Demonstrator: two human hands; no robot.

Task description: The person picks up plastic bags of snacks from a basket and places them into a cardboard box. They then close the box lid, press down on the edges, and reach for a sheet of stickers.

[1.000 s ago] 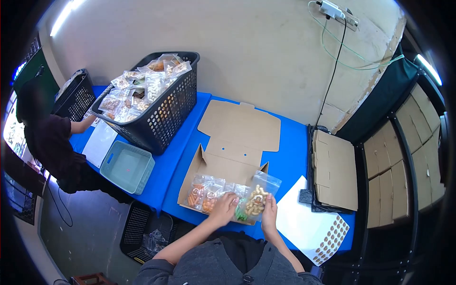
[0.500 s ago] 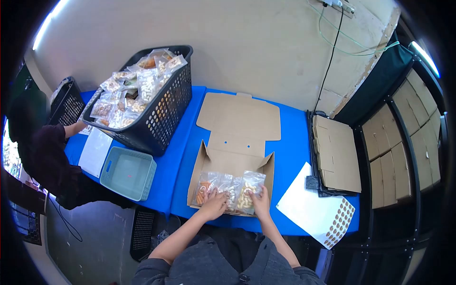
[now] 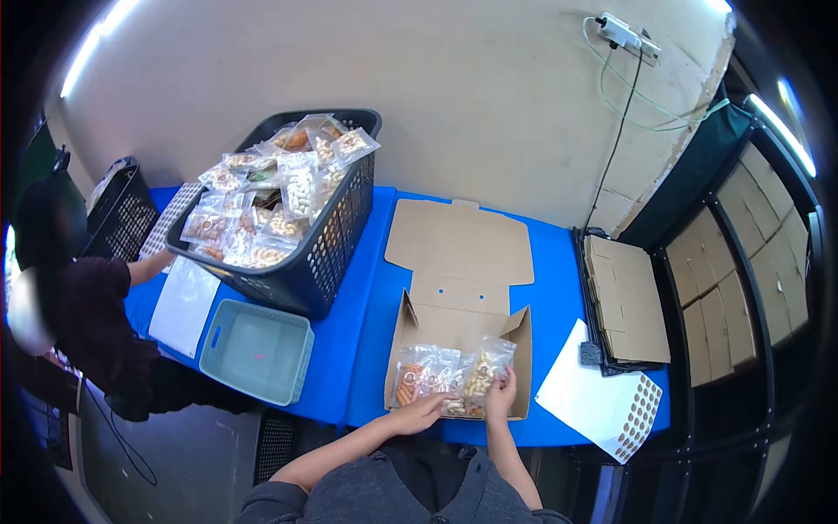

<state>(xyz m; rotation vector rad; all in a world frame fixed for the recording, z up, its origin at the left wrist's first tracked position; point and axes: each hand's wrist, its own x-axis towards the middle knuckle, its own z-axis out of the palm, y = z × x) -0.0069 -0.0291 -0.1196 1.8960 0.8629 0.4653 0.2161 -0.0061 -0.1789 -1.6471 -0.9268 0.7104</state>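
An open cardboard box [image 3: 463,325] lies in front of me with its lid folded back. Clear packets of snacks stand in a row along its near side, among them an orange one [image 3: 408,382] at the left and whitish ones [image 3: 439,374] in the middle. My right hand [image 3: 500,397] grips the edge of a snack packet [image 3: 480,374] with pale yellow pieces, tilted at the row's right end. Stretched across the box's near edge, my left hand [image 3: 422,414] has its fingertips at the lower front of the packets.
A black basket [image 3: 327,271] heaped with snack packets stands at the left, near a grey-green tray [image 3: 301,367]. Flattened cardboard boxes [image 3: 630,297] are stacked at the right, by a sheet of round stickers [image 3: 576,384]. A co-worker's arm [image 3: 144,269] reaches in from the left.
My left hand has slid down off the packets' tops to the box's near edge. The right-hand packet now leans over its neighbour, still in my right hand. The view has shifted.
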